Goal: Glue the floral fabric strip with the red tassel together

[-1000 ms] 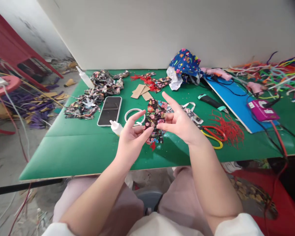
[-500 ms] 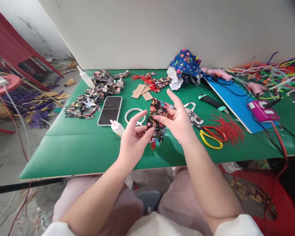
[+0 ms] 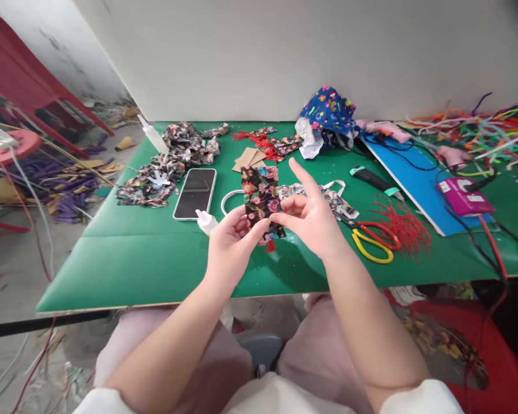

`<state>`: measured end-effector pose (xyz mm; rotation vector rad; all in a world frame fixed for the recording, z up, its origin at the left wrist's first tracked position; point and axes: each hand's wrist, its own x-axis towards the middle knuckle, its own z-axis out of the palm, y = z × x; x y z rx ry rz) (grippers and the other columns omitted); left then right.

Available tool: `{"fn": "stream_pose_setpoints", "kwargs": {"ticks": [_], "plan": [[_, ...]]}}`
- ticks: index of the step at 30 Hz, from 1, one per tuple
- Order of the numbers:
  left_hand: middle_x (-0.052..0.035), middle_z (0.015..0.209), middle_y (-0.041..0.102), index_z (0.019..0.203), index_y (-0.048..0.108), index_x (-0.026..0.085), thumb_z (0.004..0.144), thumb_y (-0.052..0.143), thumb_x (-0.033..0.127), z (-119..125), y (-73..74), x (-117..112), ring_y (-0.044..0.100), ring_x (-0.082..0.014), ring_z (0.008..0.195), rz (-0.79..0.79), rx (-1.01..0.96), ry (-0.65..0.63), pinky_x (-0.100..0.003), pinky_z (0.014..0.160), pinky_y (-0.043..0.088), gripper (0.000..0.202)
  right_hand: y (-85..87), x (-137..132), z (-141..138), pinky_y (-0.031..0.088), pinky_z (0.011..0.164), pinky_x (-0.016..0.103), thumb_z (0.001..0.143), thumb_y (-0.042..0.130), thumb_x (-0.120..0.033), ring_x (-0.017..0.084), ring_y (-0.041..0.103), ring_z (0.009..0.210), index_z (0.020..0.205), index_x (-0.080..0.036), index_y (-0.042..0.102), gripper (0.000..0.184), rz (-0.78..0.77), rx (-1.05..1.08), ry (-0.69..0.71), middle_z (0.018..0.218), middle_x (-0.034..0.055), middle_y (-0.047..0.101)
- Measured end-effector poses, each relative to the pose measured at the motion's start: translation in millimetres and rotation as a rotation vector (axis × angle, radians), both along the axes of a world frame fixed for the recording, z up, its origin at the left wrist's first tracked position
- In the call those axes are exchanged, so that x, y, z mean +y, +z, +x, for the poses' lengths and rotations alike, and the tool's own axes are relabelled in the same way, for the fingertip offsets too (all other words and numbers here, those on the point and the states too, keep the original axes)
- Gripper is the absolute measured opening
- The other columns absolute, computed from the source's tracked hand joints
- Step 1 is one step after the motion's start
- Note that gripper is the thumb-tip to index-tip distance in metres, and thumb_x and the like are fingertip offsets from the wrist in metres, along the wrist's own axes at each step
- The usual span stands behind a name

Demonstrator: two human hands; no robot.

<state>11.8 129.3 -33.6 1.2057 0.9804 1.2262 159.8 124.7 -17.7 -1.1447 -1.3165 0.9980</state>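
Between my two hands, above the table's front half, is a piece of black floral fabric (image 3: pixel 261 195) with a red tassel (image 3: pixel 270 246) at its lower end. My left hand (image 3: pixel 233 244) pinches its lower left side, thumb in front. With thumb and bent fingers my right hand (image 3: pixel 308 218) grips the right edge, its index finger sticking up. Behind my left hand, a white glue bottle (image 3: pixel 206 221) and a white ring (image 3: pixel 229 201) are partly hidden. Scissors with red and yellow handles (image 3: pixel 373 244) lie right of my right hand, beside a heap of red threads (image 3: pixel 408 230).
On the green table (image 3: pixel 112 264) are a phone (image 3: pixel 195 192), crumpled floral fabric (image 3: pixel 190 144), cardboard pieces (image 3: pixel 248 158), tasselled fabric pieces (image 3: pixel 280 146), a utility knife (image 3: pixel 375 181), a blue board (image 3: pixel 408 187), pink glue guns (image 3: pixel 386 131) with cords and a purple box (image 3: pixel 465 196).
The fabric piece has shifted left and turned flatter toward me, so more of its floral face shows. Both hands keep hold of it, with small finger movements.
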Motion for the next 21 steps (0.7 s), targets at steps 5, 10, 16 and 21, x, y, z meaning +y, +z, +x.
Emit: {"fn": "stream_pose_setpoints", "kwargs": {"ticks": [5,10,16,21], "plan": [[0.0027,0.077,0.068,0.081,0.063,0.019,0.069,0.073,0.024,0.7,1.4,1.9,0.061,-0.0092,0.067,0.003,-0.023,0.021,-0.017,0.059,0.05,0.016,1.4,-0.4,1.9,0.055,0.069,0.028,0.073,0.069,-0.015,0.012,0.062,0.067,0.14,-0.036,0.028,0.081,0.026,0.028,-0.031,0.071,-0.0056,0.063],[-0.0005,0.089,0.072,0.088,0.067,0.019,0.07,0.073,0.024,2.7,1.2,0.2,0.065,-0.0141,0.08,-0.06,-0.116,-0.003,-0.023,0.071,0.051,0.02,0.3,-0.7,1.0,0.054,0.068,0.027,0.075,0.065,-0.011,0.012,0.061,0.066,0.139,-0.034,0.029,0.077,0.051,0.017,-0.037,0.071,-0.0055,0.064],[0.0001,0.081,0.074,0.081,0.071,0.018,0.071,0.073,0.023,1.9,3.2,-0.5,0.066,-0.0117,0.071,-0.171,-0.198,-0.057,-0.022,0.068,0.052,0.011,-1.2,-0.9,-2.1,0.051,0.065,0.024,0.077,0.06,-0.009,0.01,0.059,0.065,0.137,-0.033,0.032,0.071,0.057,0.053,-0.007,0.07,-0.0056,0.063],[0.0015,0.08,0.073,0.08,0.072,0.019,0.071,0.073,0.02,1.5,4.7,0.3,0.065,-0.0097,0.071,-0.179,-0.259,-0.073,-0.019,0.068,0.051,0.009,-2.5,0.6,-3.5,0.046,0.058,0.022,0.078,0.061,-0.016,0.01,0.054,0.062,0.135,-0.033,0.034,0.066,0.031,0.114,0.026,0.068,-0.0057,0.061]]}}
